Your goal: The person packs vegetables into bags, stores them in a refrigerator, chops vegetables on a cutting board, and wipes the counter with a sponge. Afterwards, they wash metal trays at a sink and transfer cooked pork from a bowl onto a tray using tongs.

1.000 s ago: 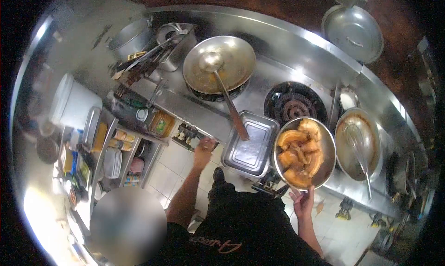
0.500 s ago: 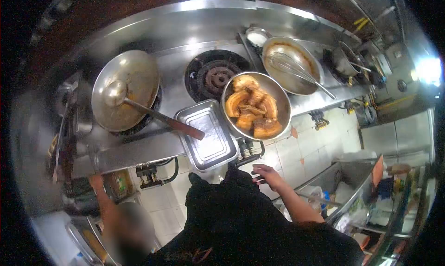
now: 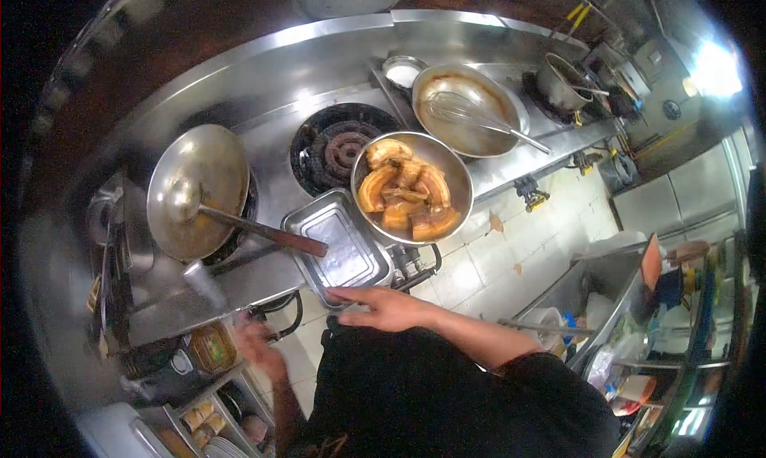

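My left hand (image 3: 262, 348), smeared by motion, is below the counter's front edge at the left. A blurred pale grey thing (image 3: 205, 284) extends up and left from its fingers; its kind is unclear. At the near edge of a rectangular metal tray (image 3: 345, 246) is my right hand (image 3: 387, 308), its fingers stretched out and apart; contact with the rim is hard to tell. Beside the tray, a steel bowl (image 3: 460, 199) holds several browned slabs of pork belly (image 3: 405, 191). A ladle (image 3: 263, 233) rests in the left wok (image 3: 219, 159), its wooden handle crossing the tray.
Behind the tray is a black burner (image 3: 339, 145). A second wok (image 3: 463, 139) at the right holds a whisk (image 3: 479, 115), near a small bowl of white contents (image 3: 401, 73). A pot (image 3: 562, 83) stands farther right. Several valves (image 3: 531, 195) project below the counter front.
My left hand has moved right and down from the counter edge. My right hand has come left to the tray's near edge. The camera view has shifted.
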The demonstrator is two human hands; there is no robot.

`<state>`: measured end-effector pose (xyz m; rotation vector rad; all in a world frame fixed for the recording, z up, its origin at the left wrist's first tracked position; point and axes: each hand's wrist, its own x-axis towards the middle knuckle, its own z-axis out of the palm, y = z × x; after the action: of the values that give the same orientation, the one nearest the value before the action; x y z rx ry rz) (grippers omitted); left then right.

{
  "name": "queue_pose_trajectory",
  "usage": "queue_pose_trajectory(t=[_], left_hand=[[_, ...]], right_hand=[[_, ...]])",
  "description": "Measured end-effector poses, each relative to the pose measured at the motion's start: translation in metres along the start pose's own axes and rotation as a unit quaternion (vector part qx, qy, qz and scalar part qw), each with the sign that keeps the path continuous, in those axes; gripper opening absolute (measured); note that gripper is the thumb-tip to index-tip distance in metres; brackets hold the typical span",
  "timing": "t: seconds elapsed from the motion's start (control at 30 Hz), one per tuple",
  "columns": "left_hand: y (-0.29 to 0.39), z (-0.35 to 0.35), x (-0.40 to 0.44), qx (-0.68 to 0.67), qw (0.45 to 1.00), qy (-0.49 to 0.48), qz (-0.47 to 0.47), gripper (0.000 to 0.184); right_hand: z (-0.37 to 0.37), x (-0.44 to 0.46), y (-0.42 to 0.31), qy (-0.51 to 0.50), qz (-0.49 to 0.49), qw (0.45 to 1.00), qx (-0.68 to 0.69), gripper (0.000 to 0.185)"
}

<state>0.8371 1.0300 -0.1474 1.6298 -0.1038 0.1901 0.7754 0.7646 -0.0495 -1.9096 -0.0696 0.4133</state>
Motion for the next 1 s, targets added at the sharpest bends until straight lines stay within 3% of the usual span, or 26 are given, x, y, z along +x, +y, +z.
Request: queue_pose_trajectory(t=[0.13, 0.17, 0.23, 0.33, 0.37, 0.4, 0.43, 0.47, 0.57, 0.6, 0.67, 0.73, 0.8, 0.87, 1.0], left_hand=[[0.059, 0.096, -0.021, 0.068, 0.971, -0.229, 0.011, 0.039], [0.065, 0.109, -0.018, 0.059, 0.964, -0.256, 0.026, 0.04], [0.072, 0.128, -0.015, 0.04, 0.948, -0.313, 0.05, 0.041], [0.059, 0.139, -0.015, 0.026, 0.904, -0.418, -0.086, 0.045], [0.044, 0.151, -0.015, -0.106, 0.913, -0.362, -0.155, 0.046], [0.034, 0.151, -0.01, -0.212, 0.893, -0.295, -0.264, 0.046], [0.031, 0.152, 0.001, -0.311, 0.848, -0.22, -0.368, 0.046], [0.028, 0.154, 0.011, -0.401, 0.779, -0.137, -0.463, 0.046], [0.031, 0.163, 0.04, -0.477, 0.797, -0.055, -0.365, 0.042], [0.025, 0.156, 0.046, -0.488, 0.795, -0.07, -0.353, 0.041], [0.017, 0.143, 0.058, -0.51, 0.789, -0.102, -0.326, 0.039], [0.024, 0.125, 0.055, -0.498, 0.798, -0.047, -0.337, 0.033], [0.027, 0.098, 0.044, -0.481, 0.817, 0.026, -0.316, 0.034], [0.031, 0.069, 0.035, -0.509, 0.806, 0.039, -0.3, 0.039], [0.016, 0.022, 0.018, -0.52, 0.825, -0.042, -0.216, 0.052]], right_hand=[[-0.001, 0.01, -0.02, 0.047, -0.017, 0.991, 0.124, 0.05], [-0.002, 0.016, -0.007, 0.068, -0.027, 0.977, 0.199, 0.043], [-0.012, 0.01, 0.009, 0.099, -0.029, 0.974, 0.203, 0.04], [-0.024, -0.003, 0.051, 0.207, -0.062, 0.958, 0.188, 0.034], [-0.043, -0.014, 0.051, 0.221, -0.088, 0.955, 0.177, 0.034], [-0.058, -0.022, 0.066, 0.259, -0.058, 0.927, 0.266, 0.033], [-0.091, -0.038, 0.066, 0.298, -0.011, 0.951, 0.075, 0.036], [-0.121, -0.054, 0.052, 0.365, 0.016, 0.931, -0.014, 0.038], [-0.193, -0.097, 0.094, 0.377, 0.071, 0.896, -0.223, 0.04], [-0.21, -0.108, 0.091, 0.32, 0.138, 0.911, -0.22, 0.038], [-0.226, -0.115, 0.097, 0.262, 0.182, 0.902, -0.29, 0.033], [-0.239, -0.113, 0.096, 0.166, 0.255, 0.889, -0.341, 0.031], [-0.247, -0.104, 0.118, 0.141, 0.208, 0.887, -0.386, 0.028], [-0.251, -0.093, 0.121, 0.12, 0.196, 0.89, -0.393, 0.026], [-0.266, -0.083, 0.111, 0.067, 0.173, 0.903, -0.387, 0.023]])
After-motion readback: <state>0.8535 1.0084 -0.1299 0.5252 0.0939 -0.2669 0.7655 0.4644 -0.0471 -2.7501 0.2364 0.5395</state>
